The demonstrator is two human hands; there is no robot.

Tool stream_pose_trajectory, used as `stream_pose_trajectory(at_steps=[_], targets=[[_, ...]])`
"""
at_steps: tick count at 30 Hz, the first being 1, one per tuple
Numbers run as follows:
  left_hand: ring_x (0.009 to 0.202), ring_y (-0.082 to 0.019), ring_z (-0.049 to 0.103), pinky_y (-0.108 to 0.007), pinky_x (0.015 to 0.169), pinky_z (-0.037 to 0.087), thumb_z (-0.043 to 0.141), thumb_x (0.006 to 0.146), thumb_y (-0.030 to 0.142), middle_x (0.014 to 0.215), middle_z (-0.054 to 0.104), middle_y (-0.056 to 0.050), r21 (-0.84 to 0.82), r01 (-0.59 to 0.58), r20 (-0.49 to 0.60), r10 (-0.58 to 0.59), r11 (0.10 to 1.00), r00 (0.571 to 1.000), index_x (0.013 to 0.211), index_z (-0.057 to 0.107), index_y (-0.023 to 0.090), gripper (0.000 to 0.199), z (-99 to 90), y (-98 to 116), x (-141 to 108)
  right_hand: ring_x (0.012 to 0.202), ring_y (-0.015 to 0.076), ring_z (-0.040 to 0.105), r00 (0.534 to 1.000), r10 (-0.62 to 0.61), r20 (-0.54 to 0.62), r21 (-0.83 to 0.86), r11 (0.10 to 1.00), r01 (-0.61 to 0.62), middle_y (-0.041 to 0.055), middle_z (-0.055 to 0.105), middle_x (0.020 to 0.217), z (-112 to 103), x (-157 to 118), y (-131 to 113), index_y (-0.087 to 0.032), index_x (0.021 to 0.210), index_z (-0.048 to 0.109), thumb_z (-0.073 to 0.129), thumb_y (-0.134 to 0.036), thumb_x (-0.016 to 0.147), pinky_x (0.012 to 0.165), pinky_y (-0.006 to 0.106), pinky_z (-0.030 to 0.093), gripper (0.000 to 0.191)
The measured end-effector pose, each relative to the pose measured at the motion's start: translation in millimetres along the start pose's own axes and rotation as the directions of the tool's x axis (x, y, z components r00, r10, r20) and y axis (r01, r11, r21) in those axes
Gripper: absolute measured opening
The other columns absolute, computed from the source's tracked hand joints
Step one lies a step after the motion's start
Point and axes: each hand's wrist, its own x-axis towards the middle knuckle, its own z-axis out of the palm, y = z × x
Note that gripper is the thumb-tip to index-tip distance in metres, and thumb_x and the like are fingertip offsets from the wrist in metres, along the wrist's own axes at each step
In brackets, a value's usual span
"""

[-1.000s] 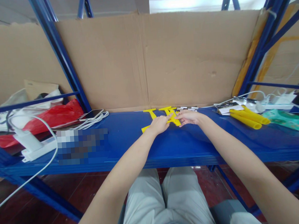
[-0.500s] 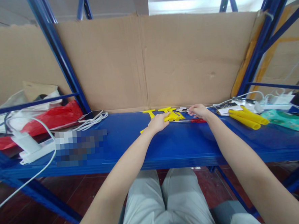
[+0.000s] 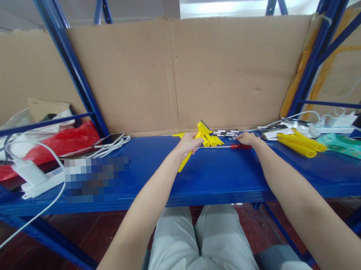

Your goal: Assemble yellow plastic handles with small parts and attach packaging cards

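My left hand [image 3: 191, 144] is closed around the yellow handle of a scraper [image 3: 203, 129]. Its flared head, edged in dark grey, points up and away, and the handle's lower end sticks out below my fist. Beyond that hand lie several more yellow pieces [image 3: 212, 141] with flared ends. On the right, my right hand [image 3: 246, 139] is low over the shelf, fingertips together beside small black-and-white parts [image 3: 227, 133]; whatever they pinch is too small to make out. Just under it lies a screwdriver [image 3: 240, 146] with a red handle, its shaft pointing left.
Yellow tubes [image 3: 301, 143] and a green packet [image 3: 349, 145] lie at the right, near white cables and power strips. Leftward are a phone [image 3: 110, 139], coiled white cable [image 3: 118, 143], a white power strip [image 3: 42, 182] and a red bag [image 3: 64, 143]. Cardboard [image 3: 176, 74] walls the back.
My left hand has raised and turned the scraper so its head now shows upright. My right hand has moved slightly right and down to the small parts by the screwdriver.
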Motion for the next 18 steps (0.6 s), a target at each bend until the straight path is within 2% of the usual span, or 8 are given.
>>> stream_pose_trajectory(at_steps=[3, 8, 13, 18], targets=[[0.029, -0.002, 0.030, -0.016, 0.034, 0.023, 0.053, 0.079, 0.004, 0.041, 0.038, 0.011, -0.087, 0.111, 0.069, -0.105, 0.990, 0.992, 0.066, 0.045, 0.018, 0.020, -1.7, -1, 1, 0.127, 0.0368, 0.042, 0.999, 0.040, 0.036, -0.023, 0.999, -0.039, 0.0045, 0.054, 0.137, -6, -6, -10, -0.037, 0.115, 0.069, 0.051, -0.025, 0.083, 0.100, 0.061, 0.034, 0.038], [0.030, -0.002, 0.030, -0.015, 0.034, 0.021, 0.051, 0.083, 0.007, 0.041, 0.038, 0.011, -0.169, 0.220, 0.148, -0.196, 0.961, 0.969, 0.070, 0.044, 0.019, 0.020, -2.1, -2, 2, 0.129, 0.0357, 0.038, 0.999, 0.032, 0.043, -0.077, 0.997, -0.028, 0.0045, 0.051, 0.140, -8, -10, -19, -0.034, 0.115, 0.068, 0.049, -0.022, 0.083, 0.102, 0.061, 0.030, 0.040], [0.031, -0.002, 0.030, -0.013, 0.033, 0.022, 0.055, 0.083, 0.009, 0.044, 0.040, 0.011, -0.208, 0.254, 0.205, -0.211, 0.945, 0.956, 0.075, 0.048, 0.018, 0.014, -1.8, -4, 3, 0.132, 0.0343, 0.035, 0.997, 0.031, 0.069, -0.108, 0.994, -0.023, 0.0051, 0.049, 0.141, -9, -11, -21, -0.032, 0.115, 0.069, 0.048, -0.022, 0.084, 0.105, 0.061, 0.025, 0.038], [0.031, -0.002, 0.030, -0.013, 0.033, 0.023, 0.063, 0.080, 0.012, 0.043, 0.040, 0.011, -0.210, 0.270, 0.231, -0.221, 0.940, 0.948, 0.074, 0.047, 0.018, 0.018, -2.0, -5, 4, 0.129, 0.0341, 0.040, 0.999, 0.028, 0.043, -0.106, 0.994, -0.024, 0.0071, 0.055, 0.135, -8, -10, -22, -0.031, 0.109, 0.071, 0.052, -0.021, 0.082, 0.103, 0.059, 0.029, 0.035]])
